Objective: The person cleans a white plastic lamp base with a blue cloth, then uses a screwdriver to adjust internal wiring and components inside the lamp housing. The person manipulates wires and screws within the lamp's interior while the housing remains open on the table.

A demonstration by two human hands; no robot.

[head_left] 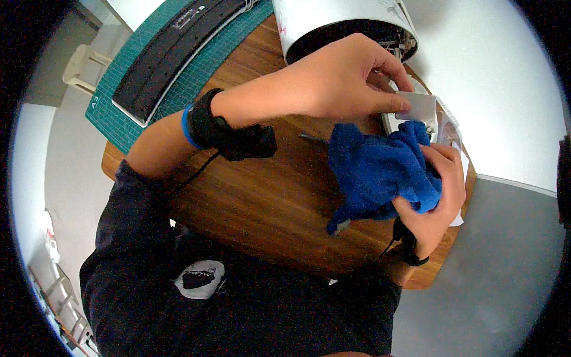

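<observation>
My left hand [351, 77] reaches across the table and pinches a small pale, rectangular piece [417, 107] between thumb and fingers. Just below it, my right hand [443, 190] grips a crumpled blue cloth [372, 169]. The cloth's upper end touches or nearly touches the lower edge of the pale piece. A round white object [391, 122] sits behind the piece and is mostly covered by it and my left hand. Dark bands with cords are around both wrists.
A white cylinder with a dark open end [345, 18] lies at the back. A black keyboard [169, 65] rests on a green cutting mat [122, 131] at the left. Clear plastic [450, 122] stands at the wooden table's [256, 196] right edge. Beyond the mat is a pale stool [83, 66].
</observation>
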